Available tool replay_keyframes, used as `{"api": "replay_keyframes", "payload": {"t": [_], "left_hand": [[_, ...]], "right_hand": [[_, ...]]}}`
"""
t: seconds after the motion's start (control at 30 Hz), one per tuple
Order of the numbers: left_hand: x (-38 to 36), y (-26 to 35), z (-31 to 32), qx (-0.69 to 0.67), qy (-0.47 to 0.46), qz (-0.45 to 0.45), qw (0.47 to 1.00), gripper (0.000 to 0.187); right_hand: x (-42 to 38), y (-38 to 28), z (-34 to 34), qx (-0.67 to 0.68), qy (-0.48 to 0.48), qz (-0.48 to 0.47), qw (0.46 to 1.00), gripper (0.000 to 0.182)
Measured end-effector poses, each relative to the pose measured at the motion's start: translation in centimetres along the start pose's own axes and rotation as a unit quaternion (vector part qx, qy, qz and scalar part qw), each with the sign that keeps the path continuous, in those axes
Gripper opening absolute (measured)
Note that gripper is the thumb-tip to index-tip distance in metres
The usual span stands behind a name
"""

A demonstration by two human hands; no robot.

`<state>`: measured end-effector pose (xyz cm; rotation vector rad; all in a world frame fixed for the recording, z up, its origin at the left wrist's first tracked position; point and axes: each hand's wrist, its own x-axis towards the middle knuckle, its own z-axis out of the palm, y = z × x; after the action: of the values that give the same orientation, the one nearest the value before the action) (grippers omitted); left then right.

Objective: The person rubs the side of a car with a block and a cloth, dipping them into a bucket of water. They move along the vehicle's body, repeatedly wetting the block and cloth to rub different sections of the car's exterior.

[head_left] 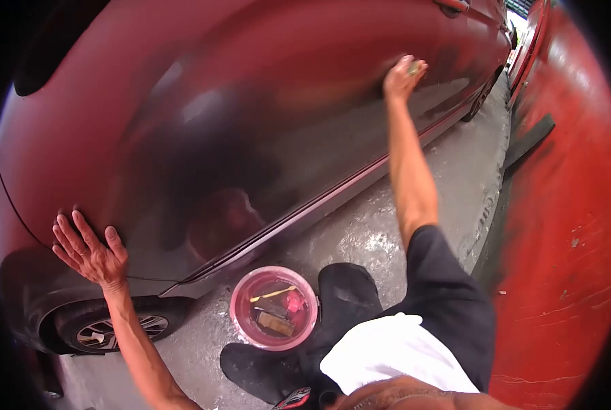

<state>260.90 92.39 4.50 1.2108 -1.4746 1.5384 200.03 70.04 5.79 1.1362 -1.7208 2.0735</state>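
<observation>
A dark red car (319, 41) fills the upper left, its side panel glossy with dark reflections. My left hand (92, 251) lies with spread fingers against the body just above the wheel (131, 328), holding nothing. Farther along the door, my right hand (402, 80) touches the surface at the end of an outstretched arm. Its fingers are closed around a small yellowish-green piece (413, 68), mostly hidden by the hand. Below the door sill stands a pink bucket (235, 311) with water, a brownish block (276, 323), a yellow stick (271, 294) and something pink (294, 301).
My bent knees (350, 290) are beside the bucket on a grey, wet-looking floor (456, 171). Along the right side runs a large red surface (572, 225) with a dark strip (529, 142) by its edge. A door handle (454, 5) shows at the top.
</observation>
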Motion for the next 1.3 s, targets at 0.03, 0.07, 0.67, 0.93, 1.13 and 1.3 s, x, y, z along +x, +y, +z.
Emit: {"api": "replay_keyframes", "payload": {"t": [0.03,0.07,0.67,0.93,1.13,1.3], "left_hand": [[0.2,0.2,0.3,0.000,0.008,-0.002,1.000,0.059],[0.2,0.0,0.4,0.000,0.010,0.005,1.000,0.059],[0.1,0.1,0.2,-0.018,-0.002,-0.014,1.000,0.057],[0.6,0.5,-0.2,-0.032,0.007,-0.026,0.999,0.074],[1.7,5.7,-0.4,-0.064,0.013,-0.126,0.990,0.074],[5.7,9.5,1.7,-0.008,-0.012,-0.177,0.984,0.076]], "right_hand": [[-4.3,-3.7,-0.2,0.036,0.013,-0.071,0.997,0.069],[-9.4,-6.6,0.0,-0.005,0.006,-0.179,0.984,0.075],[-27.7,-16.5,1.3,0.011,-0.170,-0.640,0.749,0.075],[-5.5,-9.6,1.0,-0.019,0.043,-0.019,0.999,0.054],[-27.8,-22.7,1.8,0.034,-0.151,-0.632,0.760,0.072],[-15.2,-18.1,-0.5,-0.132,-0.021,-0.498,0.857,0.065]]}}
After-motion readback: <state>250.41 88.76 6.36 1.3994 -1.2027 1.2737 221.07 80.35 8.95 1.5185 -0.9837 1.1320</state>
